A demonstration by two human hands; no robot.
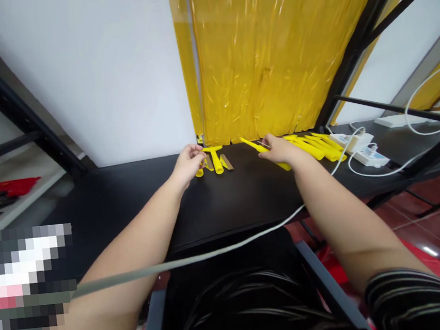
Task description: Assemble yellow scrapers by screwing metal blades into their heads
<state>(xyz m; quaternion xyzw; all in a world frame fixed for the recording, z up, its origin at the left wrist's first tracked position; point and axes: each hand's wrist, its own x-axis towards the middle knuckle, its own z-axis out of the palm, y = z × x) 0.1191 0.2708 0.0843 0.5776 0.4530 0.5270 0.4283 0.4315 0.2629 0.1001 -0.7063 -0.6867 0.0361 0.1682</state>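
My left hand [188,167] is at the left end of the row of yellow pieces, its thumb and fingertips pinched together. Something small and yellowish shows at the fingertips, too small to name. Beside it lies a yellow T-shaped scraper-like tool [216,161], its round handle toward me. Small yellow pieces with a brown strip [226,163] lie to its right. My right hand [277,149] is closed over another yellow T-shaped tool [255,145], whose head sticks out to the left. Its fingers partly hide the tool. More yellow tools [314,147] lie side by side to the right.
A black table [239,199] stands against a white panel [130,80] and a yellow plastic curtain [272,61]. White power strips [370,155] with cords lie at the right. A pale cable [213,254] crosses in front of me. Black metal posts frame both sides.
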